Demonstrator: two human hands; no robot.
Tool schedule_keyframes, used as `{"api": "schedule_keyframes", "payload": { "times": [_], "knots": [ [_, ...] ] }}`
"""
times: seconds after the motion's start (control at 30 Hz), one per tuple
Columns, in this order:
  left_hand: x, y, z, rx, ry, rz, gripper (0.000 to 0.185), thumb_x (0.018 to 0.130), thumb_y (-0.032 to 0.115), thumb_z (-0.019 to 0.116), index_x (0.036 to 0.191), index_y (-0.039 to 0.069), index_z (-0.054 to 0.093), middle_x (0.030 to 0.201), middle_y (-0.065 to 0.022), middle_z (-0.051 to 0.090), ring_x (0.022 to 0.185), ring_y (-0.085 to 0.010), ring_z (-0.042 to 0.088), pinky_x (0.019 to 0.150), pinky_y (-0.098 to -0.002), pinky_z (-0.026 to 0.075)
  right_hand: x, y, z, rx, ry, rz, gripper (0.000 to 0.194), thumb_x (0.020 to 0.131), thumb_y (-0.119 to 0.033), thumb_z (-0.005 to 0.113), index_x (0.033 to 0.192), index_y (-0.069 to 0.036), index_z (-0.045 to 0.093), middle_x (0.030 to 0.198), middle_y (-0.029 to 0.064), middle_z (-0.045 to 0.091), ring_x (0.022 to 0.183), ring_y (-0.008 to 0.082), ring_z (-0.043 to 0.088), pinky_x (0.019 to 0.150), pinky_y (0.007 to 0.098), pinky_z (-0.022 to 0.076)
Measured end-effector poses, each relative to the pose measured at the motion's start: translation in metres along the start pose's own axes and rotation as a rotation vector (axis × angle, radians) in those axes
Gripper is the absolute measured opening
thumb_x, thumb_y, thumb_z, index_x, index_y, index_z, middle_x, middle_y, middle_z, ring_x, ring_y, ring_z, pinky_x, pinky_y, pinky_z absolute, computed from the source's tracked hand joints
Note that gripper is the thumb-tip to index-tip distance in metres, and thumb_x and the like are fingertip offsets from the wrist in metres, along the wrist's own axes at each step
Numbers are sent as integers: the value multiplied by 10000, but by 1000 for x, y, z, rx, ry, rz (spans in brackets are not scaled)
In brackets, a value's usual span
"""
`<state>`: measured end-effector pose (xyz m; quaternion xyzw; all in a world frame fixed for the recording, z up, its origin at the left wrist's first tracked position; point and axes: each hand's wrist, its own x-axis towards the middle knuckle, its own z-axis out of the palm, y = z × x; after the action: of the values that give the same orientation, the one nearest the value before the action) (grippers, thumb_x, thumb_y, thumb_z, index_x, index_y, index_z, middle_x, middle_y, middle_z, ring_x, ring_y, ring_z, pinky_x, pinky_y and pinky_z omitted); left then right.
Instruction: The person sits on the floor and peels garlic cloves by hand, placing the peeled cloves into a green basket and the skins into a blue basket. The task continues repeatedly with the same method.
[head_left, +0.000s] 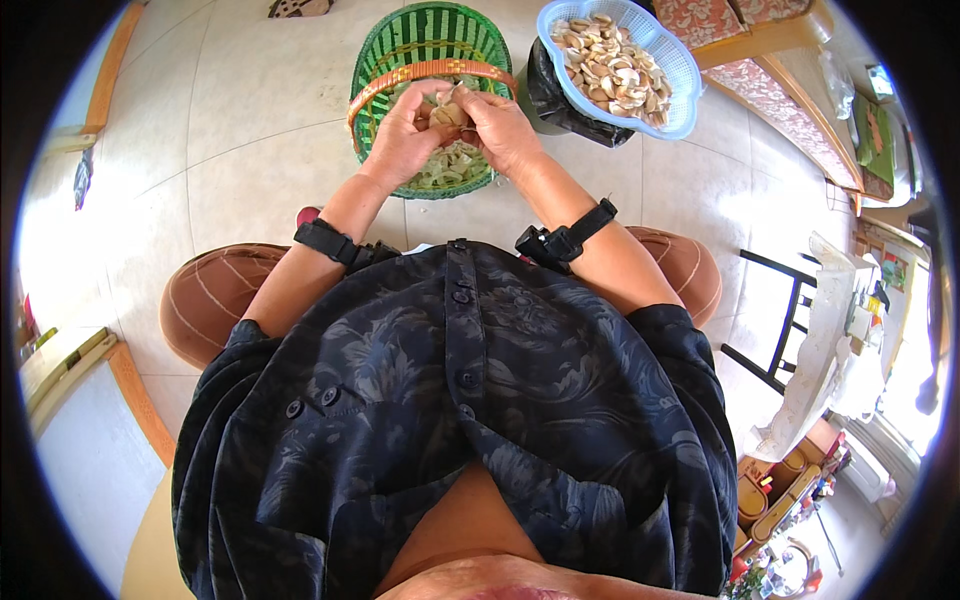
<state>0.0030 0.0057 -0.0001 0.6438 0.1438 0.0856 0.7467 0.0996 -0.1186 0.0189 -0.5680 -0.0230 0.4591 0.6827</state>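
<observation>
Both hands meet over a green woven basket (367, 67) with a brown arched handle (405, 73). Between them is a pale garlic bulb (448, 114), partly covered by the fingers. My left hand (405, 139) grips it from the left side. From the right, my right hand (502, 127) has its thumb and fingers on it. Under the hands, pale greenish pieces that look like garlic or its skins (450, 166) lie in the basket. A light-blue plastic colander (679, 90) to the right holds a heap of garlic cloves (611, 67) in their skins.
Beneath the colander stands a bin lined with a black plastic bag (551, 86). Wooden furniture with floral cushions (705, 26) is at the upper right. A table with a white cloth (814, 352) and black metal legs (787, 322) is at the right. Small scraps lie on the tiled floor (262, 97).
</observation>
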Motion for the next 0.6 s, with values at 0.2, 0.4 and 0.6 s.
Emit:
{"api": "schedule_keyframes", "payload": {
  "times": [0.2, 0.4, 0.6],
  "knots": [
    [0, 1, 5, -115, -12, -1, 427, 833, -32, 627, 1225, 96, 520, 938, -35, 596, 827, -104, 610, 705, -249, 524, 14, 5, -13, -139, 129, 41, 231, 911, -236, 615, 1039, -52, 670, 844, 14, 643, 728, 75, 583, 629, 232, 465],
    [3, 1, -1, 211, 119, -52, 265, 799, 30, 672, 1058, 59, 631, 848, -43, 653, 766, -109, 624, 690, -258, 512, 19, 6, -26, -730, 264, -338, 358, 874, -220, 658, 1141, 15, 611, 931, 49, 660, 799, 96, 612, 703, 233, 494],
    [2, 4, 1, 496, 212, 96, 255, 760, 72, 711, 1006, 45, 647, 830, -66, 671, 753, -141, 630, 705, -291, 508, 9, 2, -8, -687, 14, -452, 359, 775, -190, 712, 1076, -9, 639, 910, 102, 699, 816, 143, 673, 756, 284, 536]
  ]
}}
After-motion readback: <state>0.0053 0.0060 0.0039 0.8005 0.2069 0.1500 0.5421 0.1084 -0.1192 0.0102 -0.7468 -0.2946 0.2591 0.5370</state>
